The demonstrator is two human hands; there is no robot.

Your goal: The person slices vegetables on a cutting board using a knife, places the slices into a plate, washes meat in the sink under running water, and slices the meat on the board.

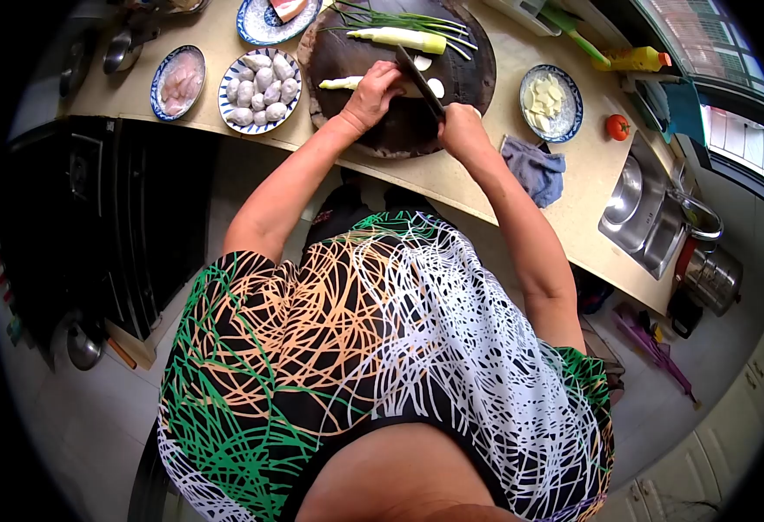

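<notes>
She stands close against the desk (486, 187), the round chopping board (373, 130) square before her. The left hand (371, 91) presses closed down on a pale stalk (340, 83), pinning it steady, I'd say, while the right hand (462, 129) is clamped round the handle of a cleaver (418, 80) angled over the stalk's cut end. Cut slices (429, 75) lie just beside the blade; a plate of slices (551, 102) waits to the right.

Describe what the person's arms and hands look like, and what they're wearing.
Both arms are bare from above the elbow down to the left hand and right hand; no gloves, watch or rings are visible. The short sleeves belong to a black top covered in tangled scribble lines, green at the sides, orange and white across the middle.
</notes>
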